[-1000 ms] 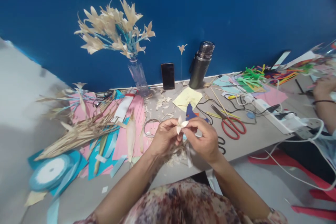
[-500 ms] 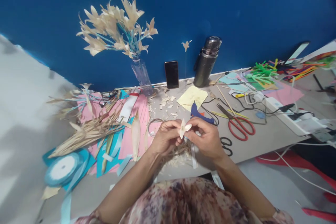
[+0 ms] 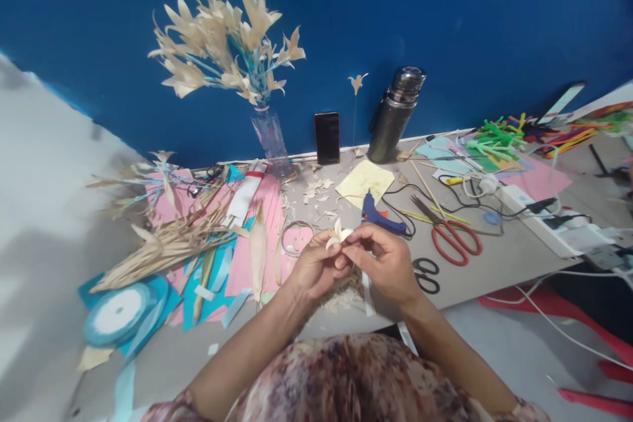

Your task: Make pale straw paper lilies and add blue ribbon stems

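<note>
Between my fingertips is a small cream husk flower with pointed petals. My left hand is closed on it from below and the left. With thumb and index finger, my right hand pinches a petal on the flower's right side. Just beyond my hands lies a blue glue gun, its nozzle near a yellow paper square. Husk shavings are scattered beneath my hands. A wire ring lies beside my left hand.
A clear bottle holds husk flowers at the back. A phone and a steel flask lean by the wall. Red-handled scissors, black-handled scissors and a power strip are rightward; a ribbon spool is at left.
The flower has tilted and shifted slightly left and down in my fingers. My right fingertips have moved onto its right petal. The whole view has shifted a little.
</note>
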Motion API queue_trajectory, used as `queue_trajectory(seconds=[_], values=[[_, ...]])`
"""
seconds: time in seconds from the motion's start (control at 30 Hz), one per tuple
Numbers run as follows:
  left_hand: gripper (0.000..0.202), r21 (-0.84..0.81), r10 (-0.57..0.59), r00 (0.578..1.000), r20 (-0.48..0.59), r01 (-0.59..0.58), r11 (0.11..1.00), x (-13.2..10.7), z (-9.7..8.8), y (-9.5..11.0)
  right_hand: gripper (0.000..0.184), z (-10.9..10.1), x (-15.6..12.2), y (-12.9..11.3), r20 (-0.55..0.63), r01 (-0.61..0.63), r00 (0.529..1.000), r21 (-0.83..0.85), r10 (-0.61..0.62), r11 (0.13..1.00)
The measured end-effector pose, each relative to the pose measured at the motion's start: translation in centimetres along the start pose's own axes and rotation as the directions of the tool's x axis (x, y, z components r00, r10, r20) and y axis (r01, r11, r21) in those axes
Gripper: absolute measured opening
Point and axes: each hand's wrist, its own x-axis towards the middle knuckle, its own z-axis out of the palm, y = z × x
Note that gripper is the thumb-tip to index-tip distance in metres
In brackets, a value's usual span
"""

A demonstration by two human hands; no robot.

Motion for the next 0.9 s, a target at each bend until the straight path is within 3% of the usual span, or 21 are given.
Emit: queue_trajectory(seconds=[0.2,0.37,0.63,0.8,0.9], values=[[0.038,-0.096,-0.006,0.999,-0.032,0.003,0.995,0.2,0.5,0.6,0.012,0.0,0.0,-0.1,-0.015,-0.099,0.995,-0.041,0.099,0.994],[0.035,-0.134,-0.032,0.997,-0.076,0.022,0.991,0.0,1.1,1.2,0.014,0.5,0.0,0.0,-0.055,-0.109,0.993,-0.026,0.108,0.994],[0.03,-0.038,0.089,0.99,-0.108,-0.093,0.995,-0.2,1.1,1.3,0.007,1.5,0.6,-0.4,-0.133,-0.002,0.991,-0.193,-0.024,0.981],[0.029,0.091,0.226,0.95,-0.213,-0.211,0.973,-0.1,1.3,1.4,0.009,1.7,0.7,-0.7,-0.156,0.079,0.979,-0.311,-0.133,0.947],[0.027,0.178,0.292,0.932,-0.213,-0.257,0.95,-0.1,1.2,1.5,0.01,1.7,0.9,-1.0,-0.147,0.132,0.971,-0.32,-0.187,0.938]])
